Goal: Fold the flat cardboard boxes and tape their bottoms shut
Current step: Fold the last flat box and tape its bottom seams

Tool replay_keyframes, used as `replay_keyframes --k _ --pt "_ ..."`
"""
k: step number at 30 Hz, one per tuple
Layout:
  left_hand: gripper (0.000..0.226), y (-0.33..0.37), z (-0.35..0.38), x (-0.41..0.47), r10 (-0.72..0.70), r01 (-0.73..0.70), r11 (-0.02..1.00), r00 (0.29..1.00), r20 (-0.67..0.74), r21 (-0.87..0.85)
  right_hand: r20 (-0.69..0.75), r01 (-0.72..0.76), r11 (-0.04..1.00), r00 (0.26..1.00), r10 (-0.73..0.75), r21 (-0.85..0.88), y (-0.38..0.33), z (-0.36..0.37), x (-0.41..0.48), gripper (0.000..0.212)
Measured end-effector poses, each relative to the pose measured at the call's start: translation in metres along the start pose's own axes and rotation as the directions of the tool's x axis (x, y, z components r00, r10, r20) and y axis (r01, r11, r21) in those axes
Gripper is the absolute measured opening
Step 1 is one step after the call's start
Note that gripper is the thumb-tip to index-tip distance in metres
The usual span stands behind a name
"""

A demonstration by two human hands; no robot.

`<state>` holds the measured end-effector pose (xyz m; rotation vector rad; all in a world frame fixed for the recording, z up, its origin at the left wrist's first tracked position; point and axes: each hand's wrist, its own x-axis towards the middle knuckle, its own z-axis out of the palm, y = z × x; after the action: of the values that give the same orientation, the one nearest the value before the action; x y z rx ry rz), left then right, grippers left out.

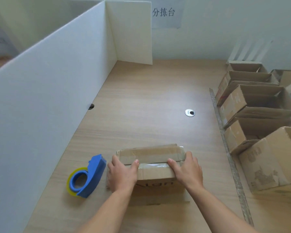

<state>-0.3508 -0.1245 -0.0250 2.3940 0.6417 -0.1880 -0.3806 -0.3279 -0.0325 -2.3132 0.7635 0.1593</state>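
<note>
"So, what lies furthest left of the cardboard box [151, 158]?" asks the listener.

"A tall white partition [49, 98] runs along the wooden table [141, 98], well to the box's left. Nearer, just off the box's left end, a blue tape dispenser [87, 177] with a roll of clear tape lies on the table, not touching the box."

"And the hands?"

"The left hand [123, 174] clasps the box's left end, thumb laid on top, fingers wrapped round the side. The box itself stands on the table directly in front of the person, closed flaps facing up, with shiny clear tape across them. The right hand [186, 170] clasps the box's right end the same way, thumb on top, fingers curled round the end."

"Anything to the right of the box?"

"Beyond it and a little right, a round metal cable hole [190, 112] is set in the table. Well to the box's right, several brown open cartons [237, 101] stand in a row, with a larger carton [272, 160] nearest."
</note>
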Motion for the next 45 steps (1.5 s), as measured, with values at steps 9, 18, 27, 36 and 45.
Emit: replay_keyframes --k 9,18,27,36,45 --pt "0.021 -0.022 -0.022 0.02 0.086 -0.076 0.976 0.996 0.039 -0.206 0.061 0.028 0.964 0.997 -0.046 0.265 0.018 -0.017 0.016 0.031" --pt "0.019 -0.018 -0.039 0.018 0.126 -0.065 0.895 0.986 0.111 -0.441 -0.08 0.093 0.974 0.994 -0.078 0.207 0.014 -0.022 0.008 0.017" --pt "0.048 -0.008 -0.041 0.003 0.252 -0.218 0.863 0.968 0.014 -0.456 -0.087 0.129 0.882 0.991 -0.101 0.454 0.011 -0.042 0.013 0.044" --pt "0.016 -0.007 -0.044 0.012 0.233 -0.193 0.727 0.972 -0.028 -0.659 -0.046 0.05 0.662 0.999 -0.023 0.748 0.005 -0.055 0.007 0.032" --pt "0.032 0.001 -0.05 0.01 0.275 -0.144 0.697 0.958 0.076 -0.702 0.249 -0.197 0.626 0.969 0.005 0.754 0.011 -0.062 0.004 0.026"
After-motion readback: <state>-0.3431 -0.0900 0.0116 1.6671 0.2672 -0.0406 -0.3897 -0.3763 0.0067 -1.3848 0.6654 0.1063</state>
